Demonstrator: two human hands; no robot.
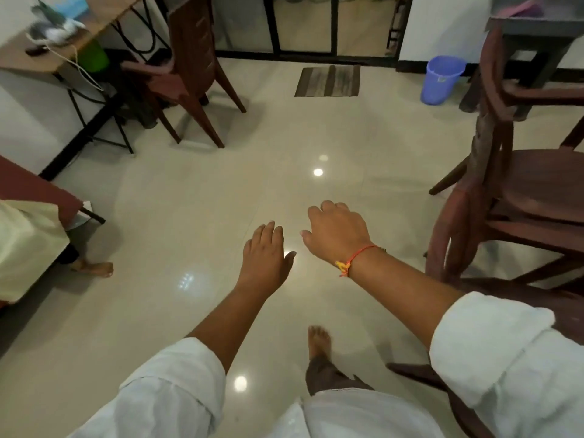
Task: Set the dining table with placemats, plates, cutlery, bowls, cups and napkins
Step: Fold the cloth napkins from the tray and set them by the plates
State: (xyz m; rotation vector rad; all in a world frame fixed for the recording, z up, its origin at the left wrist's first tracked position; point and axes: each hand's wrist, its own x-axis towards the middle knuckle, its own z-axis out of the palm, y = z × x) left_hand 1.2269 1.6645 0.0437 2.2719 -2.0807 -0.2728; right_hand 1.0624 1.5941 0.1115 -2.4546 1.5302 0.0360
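Both my hands hang in front of me over a glossy cream tiled floor (196,191), and neither holds anything. My left hand (267,251) has straight fingers pointing forward. My right hand (336,229), with an orange thread at the wrist, has its fingers loosely curled downward. No placemats, plates, cutlery, bowls, cups or napkins show in this view. My bare foot (319,339) is on the floor below the hands.
Stacked dark wooden chairs (512,197) stand at the right, close to my right arm. Another brown chair (192,67) stands at the back left beside a wooden desk (19,55). A blue bucket (442,79) and a striped mat (328,81) lie ahead. Another person's foot (94,268) shows at the left.
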